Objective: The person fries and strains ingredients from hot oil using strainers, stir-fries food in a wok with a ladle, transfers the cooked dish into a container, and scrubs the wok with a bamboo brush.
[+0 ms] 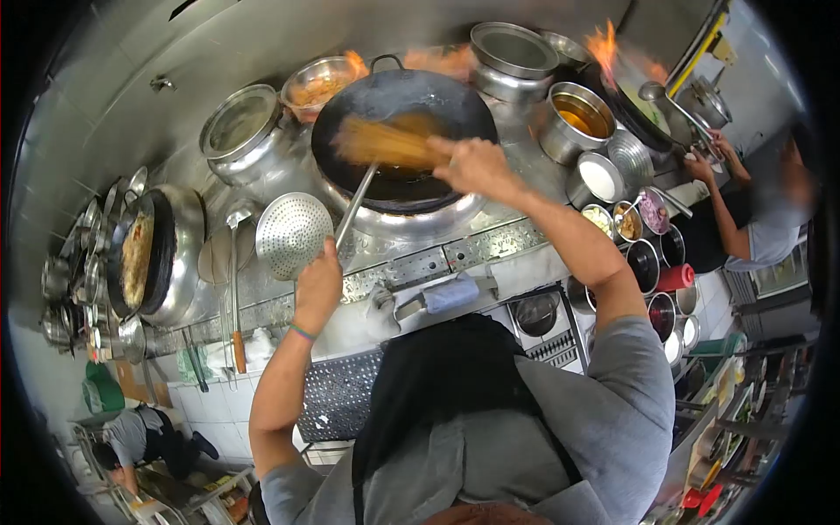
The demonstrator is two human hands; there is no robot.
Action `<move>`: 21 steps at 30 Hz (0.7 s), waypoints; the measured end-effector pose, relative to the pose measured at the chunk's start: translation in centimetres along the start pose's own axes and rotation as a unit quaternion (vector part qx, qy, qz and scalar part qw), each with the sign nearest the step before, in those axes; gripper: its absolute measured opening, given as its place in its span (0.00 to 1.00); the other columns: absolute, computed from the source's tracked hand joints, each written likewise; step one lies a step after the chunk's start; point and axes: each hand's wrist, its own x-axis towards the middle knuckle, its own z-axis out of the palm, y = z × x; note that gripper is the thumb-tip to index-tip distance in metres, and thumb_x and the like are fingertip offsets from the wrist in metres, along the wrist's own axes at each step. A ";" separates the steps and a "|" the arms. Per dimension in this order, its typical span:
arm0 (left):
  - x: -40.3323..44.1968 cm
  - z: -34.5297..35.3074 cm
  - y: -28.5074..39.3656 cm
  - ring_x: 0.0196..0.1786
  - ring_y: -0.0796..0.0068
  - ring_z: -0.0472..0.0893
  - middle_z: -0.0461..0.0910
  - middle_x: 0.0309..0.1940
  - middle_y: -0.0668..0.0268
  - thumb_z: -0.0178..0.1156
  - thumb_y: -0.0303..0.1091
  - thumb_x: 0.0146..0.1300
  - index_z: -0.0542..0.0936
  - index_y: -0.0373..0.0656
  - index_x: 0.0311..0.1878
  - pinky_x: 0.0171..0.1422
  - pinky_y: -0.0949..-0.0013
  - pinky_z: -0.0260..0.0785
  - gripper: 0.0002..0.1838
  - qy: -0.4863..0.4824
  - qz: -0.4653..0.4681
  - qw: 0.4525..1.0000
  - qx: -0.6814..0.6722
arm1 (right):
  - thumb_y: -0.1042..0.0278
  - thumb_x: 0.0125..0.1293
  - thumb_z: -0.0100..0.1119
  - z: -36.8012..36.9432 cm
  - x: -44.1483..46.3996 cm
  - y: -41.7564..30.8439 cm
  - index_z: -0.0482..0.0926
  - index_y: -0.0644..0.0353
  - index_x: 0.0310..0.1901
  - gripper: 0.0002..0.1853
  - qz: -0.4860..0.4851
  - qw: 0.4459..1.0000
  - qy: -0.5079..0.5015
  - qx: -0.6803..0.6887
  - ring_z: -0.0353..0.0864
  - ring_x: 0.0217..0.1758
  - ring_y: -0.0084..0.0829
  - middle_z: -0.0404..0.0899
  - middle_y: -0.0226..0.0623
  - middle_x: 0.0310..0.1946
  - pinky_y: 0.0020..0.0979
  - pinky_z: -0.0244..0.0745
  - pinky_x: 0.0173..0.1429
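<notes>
Straw-coloured and blurred, a brush point(389, 143) is within the black wok point(446, 87), clenched in the right hand point(477, 166); the left hand point(318, 285) wraps a long metal handle point(357, 204), probably for distance from heat.

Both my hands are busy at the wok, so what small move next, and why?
Perhaps sweep what looks like a tan brush in your right hand around the wok: it blurs over brownish liquid there, while your left hand holds a metal handle slanting in.
</notes>
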 end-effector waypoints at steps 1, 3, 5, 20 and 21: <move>-0.1 -0.3 -0.2 0.35 0.40 0.84 0.82 0.34 0.43 0.49 0.25 0.65 0.67 0.32 0.60 0.38 0.43 0.75 0.19 -0.017 -0.005 1.000 -0.017 | 0.50 0.63 0.66 -0.3 1.3 1.9 0.77 0.41 0.62 0.26 0.044 0.999 0.017 0.002 0.86 0.47 0.53 0.85 0.52 0.43 0.49 0.81 0.51; -0.4 -0.4 -0.5 0.35 0.41 0.84 0.82 0.36 0.42 0.50 0.25 0.65 0.67 0.32 0.59 0.37 0.43 0.73 0.19 -0.028 0.003 0.997 -0.074 | 0.51 0.63 0.65 0.1 3.5 6.0 0.77 0.43 0.61 0.25 0.088 0.995 0.034 0.005 0.86 0.46 0.53 0.86 0.51 0.41 0.50 0.81 0.52; -0.6 0.6 -0.8 0.34 0.45 0.85 0.82 0.36 0.43 0.52 0.26 0.64 0.68 0.33 0.59 0.37 0.43 0.72 0.20 -0.021 0.032 0.987 -0.158 | 0.52 0.63 0.65 1.4 4.4 9.0 0.77 0.45 0.60 0.24 0.091 0.995 0.033 0.005 0.86 0.46 0.53 0.86 0.48 0.39 0.51 0.81 0.52; 1.4 -1.1 9.9 0.36 0.40 0.84 0.81 0.37 0.38 0.55 0.31 0.69 0.70 0.31 0.63 0.37 0.51 0.74 0.22 0.019 -0.054 0.951 -0.305 | 0.53 0.65 0.67 9.4 -9.9 10.0 0.69 0.62 0.69 0.35 0.257 0.830 0.196 0.454 0.86 0.31 0.34 0.85 0.41 0.36 0.33 0.78 0.31; 1.8 -0.8 10.8 0.32 0.49 0.84 0.80 0.32 0.44 0.56 0.31 0.69 0.70 0.34 0.64 0.34 0.54 0.73 0.22 0.037 -0.009 0.943 -0.331 | 0.53 0.66 0.67 9.1 -11.4 9.6 0.68 0.63 0.69 0.35 0.293 0.772 0.187 0.531 0.85 0.27 0.29 0.84 0.39 0.35 0.30 0.76 0.25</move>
